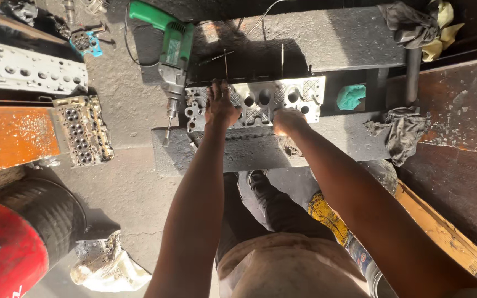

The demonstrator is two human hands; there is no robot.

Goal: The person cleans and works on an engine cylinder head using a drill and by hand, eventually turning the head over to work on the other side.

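Observation:
A grey metal cylinder head point(260, 99) lies across a dark grimy bench point(260, 149) in front of me. My left hand point(220, 105) rests flat on its left part, fingers spread over the ports. At the head's near edge, right of centre, my right hand point(287, 120) is curled against it; whether it holds anything small is hidden. A green electric drill point(171, 52) lies just left of the head, its bit pointing toward me.
Two more cylinder heads lie at left, one pale point(26, 69), one darker point(83, 129) beside an orange surface point(9, 138). Dark rags point(404, 132), a teal cloth point(351, 97), a yellow cloth point(443, 30), a red-and-black drum point(12, 243) and a wooden plank point(443, 232) surround the bench.

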